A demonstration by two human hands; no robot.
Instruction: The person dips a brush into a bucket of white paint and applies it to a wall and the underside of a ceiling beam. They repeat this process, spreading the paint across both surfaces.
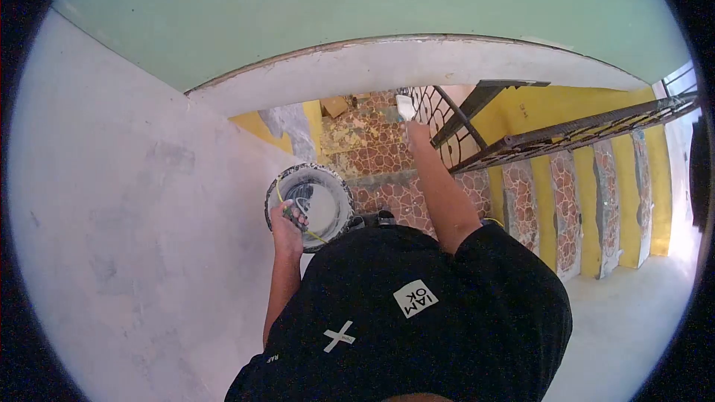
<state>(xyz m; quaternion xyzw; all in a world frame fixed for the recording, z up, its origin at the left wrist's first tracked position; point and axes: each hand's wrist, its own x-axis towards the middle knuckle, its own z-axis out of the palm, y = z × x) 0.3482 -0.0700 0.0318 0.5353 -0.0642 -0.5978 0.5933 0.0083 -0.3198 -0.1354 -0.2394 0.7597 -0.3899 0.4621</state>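
Observation:
My left hand (289,217) is closed round the yellow cord handle (315,236) of a bucket (342,192). The bucket hangs by the wall, its rim splattered black and white. Inside is a whitish mix (322,207); a pale curved thing at its left side is partly covered by my fingers. My right arm reaches forward. At its end my right hand (417,134) grips a flat, white-coated putty knife (406,108), its wide end pointing away from me, close beside the metal railing in this view.
A stairwell lies below, with stone-patterned landing (372,138) and yellow-sided steps (564,208) on the right. Dark railing (581,130) slants across the right. A patched whitish wall (149,216) rises at the left, a green surface (372,0) ahead. A brown block (335,106) lies below.

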